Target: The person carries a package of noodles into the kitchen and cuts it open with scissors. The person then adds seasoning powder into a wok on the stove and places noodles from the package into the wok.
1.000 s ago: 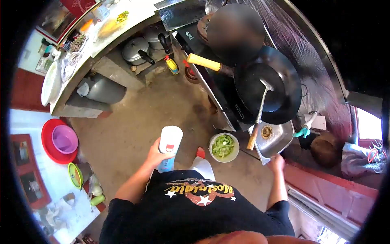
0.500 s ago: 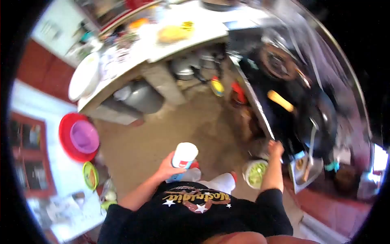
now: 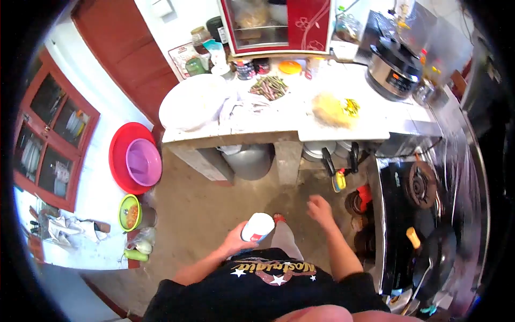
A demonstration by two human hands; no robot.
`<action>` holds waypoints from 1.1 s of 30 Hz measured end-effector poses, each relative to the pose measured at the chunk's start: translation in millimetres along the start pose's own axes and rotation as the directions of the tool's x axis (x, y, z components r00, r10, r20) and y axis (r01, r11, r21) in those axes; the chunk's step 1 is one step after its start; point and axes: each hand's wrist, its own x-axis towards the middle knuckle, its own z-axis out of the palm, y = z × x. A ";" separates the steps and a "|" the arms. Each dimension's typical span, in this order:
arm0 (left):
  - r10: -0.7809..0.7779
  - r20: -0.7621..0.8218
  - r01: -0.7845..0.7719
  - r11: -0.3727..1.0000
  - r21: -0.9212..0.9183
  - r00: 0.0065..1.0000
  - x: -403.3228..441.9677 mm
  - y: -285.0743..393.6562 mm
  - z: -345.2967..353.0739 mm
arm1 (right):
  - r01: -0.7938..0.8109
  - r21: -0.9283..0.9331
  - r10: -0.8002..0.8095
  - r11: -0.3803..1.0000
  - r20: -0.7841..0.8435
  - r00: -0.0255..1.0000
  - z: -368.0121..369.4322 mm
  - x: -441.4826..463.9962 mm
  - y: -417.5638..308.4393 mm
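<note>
"What have the hands got on your feed?"

"From the head camera I see the left hand (image 3: 234,240) wrapped around a white-and-blue container (image 3: 258,227), tilted, in front of the black shirt (image 3: 289,287). That's over the floor (image 3: 206,206), well apart from the bench (image 3: 289,140)'s front edge."

"And the right hand (image 3: 320,211)?"

"Out in the air between that edge and the body, fingers loosely curled. I can't tell whether anything is inside."

"What's on the bench?"

"I have a white basin (image 3: 194,104) by its left end, a heap of pods (image 3: 270,87) toward the back edge, and a white cutting board (image 3: 370,127) along the front edge, bearing yellow shreds (image 3: 329,109). A cooker (image 3: 395,70) stands near the back right corner."

"Nearest the right hand?"

"A yellow bottle (image 3: 339,181), below the bench's front edge."
</note>
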 end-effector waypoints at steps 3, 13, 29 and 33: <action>-0.018 -0.096 0.025 0.998 0.063 0.995 21.5 16.9 -19.7 | 0.517 -0.500 -0.491 0.695 0.195 0.849 95.0 85.0 -118.1; -0.158 -0.407 0.101 0.982 -0.159 0.900 66.9 50.5 -79.2 | 0.695 -0.718 -0.287 -0.039 0.674 0.681 258.7 257.0 -254.3; 0.149 -0.259 -0.259 0.846 -0.466 0.954 116.4 57.8 -173.1 | 0.746 -0.630 -0.502 0.216 0.583 0.638 238.6 227.6 -266.2; 0.246 -0.010 -0.221 0.850 -0.479 0.969 129.8 42.2 -211.0 | 0.407 -0.714 -0.308 0.570 0.274 0.911 187.6 156.7 -241.4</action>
